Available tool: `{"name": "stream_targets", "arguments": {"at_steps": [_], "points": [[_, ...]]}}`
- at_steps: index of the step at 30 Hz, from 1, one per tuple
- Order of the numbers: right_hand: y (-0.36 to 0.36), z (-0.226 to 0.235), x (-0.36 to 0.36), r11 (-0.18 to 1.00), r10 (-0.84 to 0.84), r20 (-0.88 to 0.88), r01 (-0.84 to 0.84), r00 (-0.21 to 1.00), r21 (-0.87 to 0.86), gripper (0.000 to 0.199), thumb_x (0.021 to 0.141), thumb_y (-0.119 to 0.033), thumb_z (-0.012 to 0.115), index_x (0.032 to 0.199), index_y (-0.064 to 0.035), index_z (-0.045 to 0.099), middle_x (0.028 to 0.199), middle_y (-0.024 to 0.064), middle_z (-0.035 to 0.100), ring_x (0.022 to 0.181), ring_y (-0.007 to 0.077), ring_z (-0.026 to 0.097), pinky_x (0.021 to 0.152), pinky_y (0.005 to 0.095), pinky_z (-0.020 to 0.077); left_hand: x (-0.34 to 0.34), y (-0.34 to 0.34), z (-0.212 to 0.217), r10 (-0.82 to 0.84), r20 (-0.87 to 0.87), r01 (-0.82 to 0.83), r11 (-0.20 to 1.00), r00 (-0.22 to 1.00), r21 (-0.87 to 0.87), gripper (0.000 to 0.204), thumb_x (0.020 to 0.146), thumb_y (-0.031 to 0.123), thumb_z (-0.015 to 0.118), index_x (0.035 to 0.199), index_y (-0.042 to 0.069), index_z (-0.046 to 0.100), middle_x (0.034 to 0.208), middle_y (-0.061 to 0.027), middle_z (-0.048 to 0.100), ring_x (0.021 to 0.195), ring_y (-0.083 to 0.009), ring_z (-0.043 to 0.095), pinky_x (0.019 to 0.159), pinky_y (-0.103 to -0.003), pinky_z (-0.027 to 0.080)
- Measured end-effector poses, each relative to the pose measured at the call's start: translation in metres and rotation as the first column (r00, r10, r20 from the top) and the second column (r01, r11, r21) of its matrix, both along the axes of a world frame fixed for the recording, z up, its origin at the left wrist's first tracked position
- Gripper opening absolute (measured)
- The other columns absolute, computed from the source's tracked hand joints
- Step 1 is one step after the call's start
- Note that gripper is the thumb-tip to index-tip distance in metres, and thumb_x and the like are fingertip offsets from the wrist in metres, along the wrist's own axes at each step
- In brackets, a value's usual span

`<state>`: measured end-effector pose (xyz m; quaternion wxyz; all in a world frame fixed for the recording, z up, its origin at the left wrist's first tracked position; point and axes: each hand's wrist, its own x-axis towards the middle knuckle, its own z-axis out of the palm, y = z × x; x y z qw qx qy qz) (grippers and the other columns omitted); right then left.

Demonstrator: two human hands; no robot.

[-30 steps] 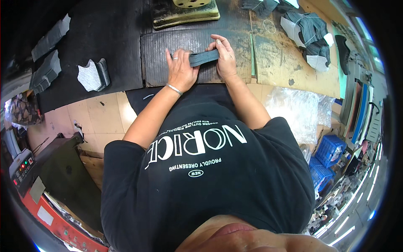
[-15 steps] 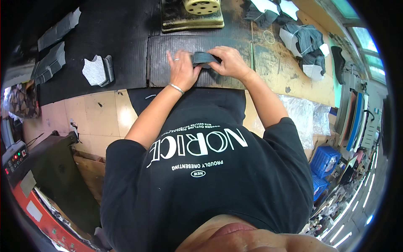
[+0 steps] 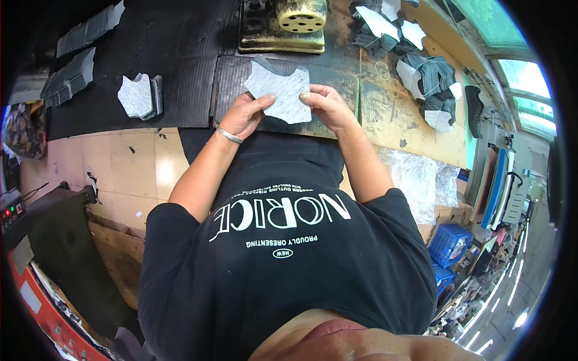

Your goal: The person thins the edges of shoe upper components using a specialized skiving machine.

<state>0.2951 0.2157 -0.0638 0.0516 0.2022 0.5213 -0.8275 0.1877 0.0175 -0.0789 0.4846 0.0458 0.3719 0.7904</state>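
Note:
Between my hands is a stack of cut fabric pieces [image 3: 288,99], its light grey speckled face turned up and a darker grey layer showing at the far edge. My left hand [image 3: 245,112] grips its left side, thumb on top. The right side is pinched by my right hand [image 3: 325,107], thumb also on the face and fingers mostly behind. The stack is held over the near edge of the black-covered worktable [image 3: 180,72]. To the left on the table stands a smaller stack of similar cut pieces [image 3: 137,98].
A cream-coloured machine base [image 3: 283,42] stands at the table's far middle. Tied bundles of grey pieces [image 3: 430,84] lie at the right, with more bundles [image 3: 71,75] at the far left. Blue crates [image 3: 450,243] are on the floor at right, near clear plastic sheeting [image 3: 412,180].
The stack was edge-on and bent between my hands; now it is flat, light face up. Both hands have come slightly closer to me, and the view has shifted a little.

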Motion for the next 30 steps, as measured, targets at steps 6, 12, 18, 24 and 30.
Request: {"name": "stream_targets", "arguments": {"at_steps": [6,12,18,24,30], "points": [[-0.03,0.011,-0.004,0.984,0.067,-0.078,-0.079,0.995,-0.158,0.034,0.077,-0.018,0.074,0.1,0.005,0.066,0.092,0.0082,0.068,0.084,0.0127,0.063,0.08,0.0244,0.048,-0.008,-0.023,-0.003,-0.155,0.098,0.135,0.973,0.983,0.185,0.053,0.085,0.011,0.065,0.131,-0.004,0.043,0.125,-0.0124,0.055,0.118,-0.0224,0.051,0.103,-0.036,0.038],[-0.049,0.009,-0.023,0.645,-0.125,-0.13,0.18,0.984,0.743,0.03,0.072,-0.023,0.077,0.075,0.0043,0.063,0.067,0.0118,0.062,0.06,0.0114,0.057,0.056,0.0292,0.046,-0.001,-0.022,-0.008,0.01,-0.041,-0.01,1.0,0.999,-0.007,0.042,0.09,0.01,0.059,0.128,0.001,0.046,0.122,-0.0083,0.057,0.113,-0.0192,0.055,0.097,-0.034,0.043],[-0.064,0.006,-0.04,0.462,-0.112,-0.295,0.312,0.949,0.83,0.03,0.072,-0.024,0.078,0.076,0.0015,0.064,0.068,0.0134,0.061,0.061,0.0188,0.062,0.058,0.0325,0.0474,-0.01,-0.027,-0.014,0.168,-0.157,-0.183,0.979,0.973,-0.087,0.04,0.085,0.002,0.063,0.123,0.004,0.051,0.111,-0.0049,0.062,0.096,-0.014,0.062,0.073,-0.025,0.05],[-0.04,-0.016,-0.063,0.994,-0.103,0.03,0.104,0.994,-0.039,0.03,0.087,-0.022,0.066,0.108,0.0,0.065,0.094,0.0066,0.068,0.086,0.0123,0.062,0.074,0.0277,0.0507,-0.049,-0.046,-0.011,0.229,-0.101,-0.235,0.97,0.968,-0.054,0.043,0.083,0.001,0.062,0.124,0.003,0.049,0.115,-0.0077,0.06,0.098,-0.0182,0.062,0.076,-0.029,0.052],[-0.03,-0.079,-0.043,0.491,0.066,-0.327,0.254,0.943,0.833,0.016,0.084,-0.015,0.063,0.094,-0.0037,0.069,0.084,0.0161,0.067,0.073,0.0286,0.066,0.067,0.0325,0.0506,-0.138,-0.045,0.018,0.472,-0.269,-0.505,0.86,0.84,-0.068,0.042,0.082,-0.001,0.062,0.121,0.002,0.05,0.111,-0.0097,0.061,0.096,-0.0223,0.063,0.075,-0.034,0.052]]}}
